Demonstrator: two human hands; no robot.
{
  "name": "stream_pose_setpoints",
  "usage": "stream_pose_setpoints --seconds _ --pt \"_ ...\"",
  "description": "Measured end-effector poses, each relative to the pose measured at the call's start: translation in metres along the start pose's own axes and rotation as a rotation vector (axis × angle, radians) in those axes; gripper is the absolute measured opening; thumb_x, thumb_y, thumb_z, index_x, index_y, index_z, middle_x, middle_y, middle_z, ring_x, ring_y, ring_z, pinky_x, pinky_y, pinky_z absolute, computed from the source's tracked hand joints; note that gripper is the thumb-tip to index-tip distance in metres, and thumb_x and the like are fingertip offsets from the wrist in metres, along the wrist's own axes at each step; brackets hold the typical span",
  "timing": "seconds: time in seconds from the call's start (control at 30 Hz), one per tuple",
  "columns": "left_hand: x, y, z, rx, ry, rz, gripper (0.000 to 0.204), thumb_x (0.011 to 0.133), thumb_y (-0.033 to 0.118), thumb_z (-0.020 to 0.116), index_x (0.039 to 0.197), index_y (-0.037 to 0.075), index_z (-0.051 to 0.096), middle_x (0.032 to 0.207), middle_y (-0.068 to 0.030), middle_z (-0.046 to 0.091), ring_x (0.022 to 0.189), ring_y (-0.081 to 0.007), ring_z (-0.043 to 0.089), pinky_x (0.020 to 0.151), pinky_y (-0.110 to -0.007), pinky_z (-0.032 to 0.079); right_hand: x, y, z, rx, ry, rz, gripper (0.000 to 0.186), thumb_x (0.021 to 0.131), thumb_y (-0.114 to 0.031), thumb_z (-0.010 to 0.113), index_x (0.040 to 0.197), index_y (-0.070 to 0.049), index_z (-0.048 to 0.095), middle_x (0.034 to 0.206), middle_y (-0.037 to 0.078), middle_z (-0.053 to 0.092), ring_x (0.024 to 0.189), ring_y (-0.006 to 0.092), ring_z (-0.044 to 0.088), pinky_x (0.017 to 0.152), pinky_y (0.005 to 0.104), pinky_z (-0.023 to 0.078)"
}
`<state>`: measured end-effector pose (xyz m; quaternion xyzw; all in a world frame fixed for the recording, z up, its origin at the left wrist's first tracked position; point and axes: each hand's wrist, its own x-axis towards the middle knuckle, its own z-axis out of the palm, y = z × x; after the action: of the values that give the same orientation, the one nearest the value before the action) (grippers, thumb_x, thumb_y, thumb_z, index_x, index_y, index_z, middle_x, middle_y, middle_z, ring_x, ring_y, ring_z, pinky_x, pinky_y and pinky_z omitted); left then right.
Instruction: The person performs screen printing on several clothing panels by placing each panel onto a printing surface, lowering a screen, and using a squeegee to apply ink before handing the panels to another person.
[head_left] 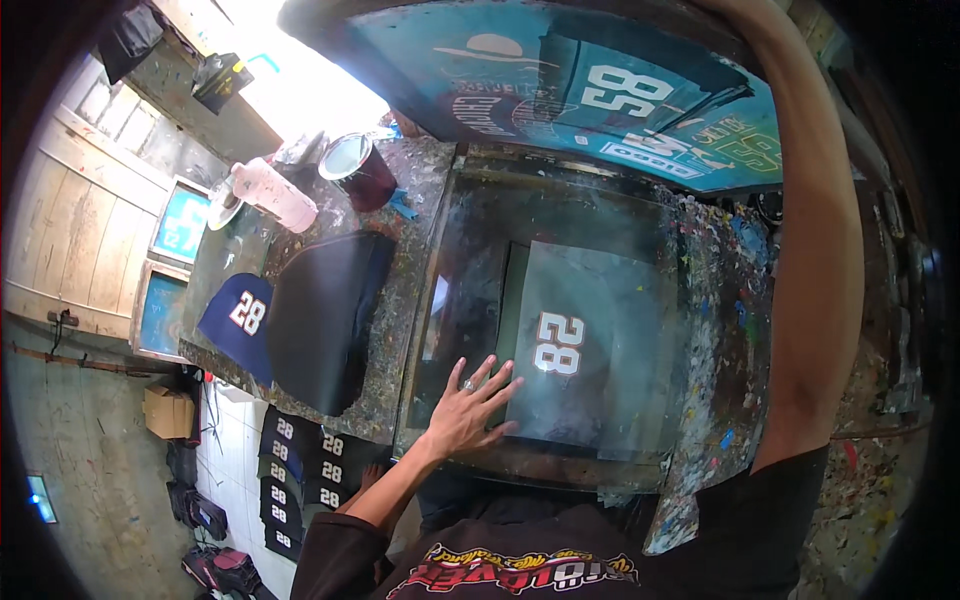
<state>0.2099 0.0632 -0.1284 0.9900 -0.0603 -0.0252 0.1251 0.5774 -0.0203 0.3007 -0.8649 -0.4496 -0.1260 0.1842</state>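
My left hand [472, 408] is open, fingers spread, a ring on one finger. It rests at the lower left edge of a dark cloth piece [575, 410] with a white, orange-edged print. The cloth lies on a glassy printing board [465, 300]. Above the board's far side, a printing screen [640, 110] stands tilted up, its blue-green mesh carrying several pale designs. My right arm [815, 250] reaches up along the screen's right side. Only a sliver of my right hand [735, 6] shows at the top edge, by the screen's frame; its fingers are hidden.
Left of the board are dark cut cloth pieces [325, 320], one a printed blue piece [235, 320], a pink-stained bottle [275, 195] and a paint tin [357, 172]. Several printed pieces [280, 495] lie lower left. Paint crusts the bench [715, 330] at right.
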Motion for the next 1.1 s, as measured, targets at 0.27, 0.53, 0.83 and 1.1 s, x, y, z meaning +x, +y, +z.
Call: stream_pose_setpoints --seconds 0.27,0.53,0.83,1.1 --pt "0.001 0.001 0.002 0.049 -0.018 -0.004 0.076 0.099 0.058 0.058 0.163 0.025 0.034 0.172 -0.0044 0.027 0.161 -0.0264 0.015 0.128 -0.059 0.004 0.002 0.006 0.010 0.044 0.063 0.022 0.075 0.101 -0.064 0.052 0.132 0.002 0.067 0.138 0.027 0.064 0.125 0.0360 0.061 0.110 0.0386 0.042" --pt "0.002 0.003 -0.004 0.011 0.004 -0.006 0.074 0.099 0.053 0.058 0.162 0.023 0.036 0.172 -0.0063 0.028 0.161 -0.0274 0.017 0.128 -0.058 0.003 0.020 0.027 0.015 0.013 -0.002 -0.009 0.071 0.103 -0.062 0.047 0.133 -0.001 0.068 0.142 0.025 0.062 0.131 0.0358 0.058 0.114 0.0387 0.038" --pt "0.010 0.059 -0.002 -0.067 0.344 -0.173 0.066 0.094 0.040 0.069 0.154 0.017 0.051 0.169 -0.0127 0.033 0.160 -0.0381 0.016 0.126 -0.059 0.010 0.009 0.021 0.022 0.053 0.119 -0.139 0.065 0.099 -0.059 0.056 0.131 -0.004 0.069 0.130 0.023 0.069 0.112 0.0387 0.068 0.103 0.0449 0.049" --pt "0.122 0.111 -0.119 -0.639 0.863 0.001 0.049 0.085 0.008 0.078 0.132 0.003 0.064 0.146 -0.0220 0.056 0.140 -0.0405 0.050 0.118 -0.051 0.036 -0.074 -0.024 0.032 -0.076 0.116 0.060 0.082 0.097 -0.073 0.043 0.089 0.000 0.079 0.092 0.026 0.075 0.091 0.0442 0.074 0.080 0.0529 0.058"
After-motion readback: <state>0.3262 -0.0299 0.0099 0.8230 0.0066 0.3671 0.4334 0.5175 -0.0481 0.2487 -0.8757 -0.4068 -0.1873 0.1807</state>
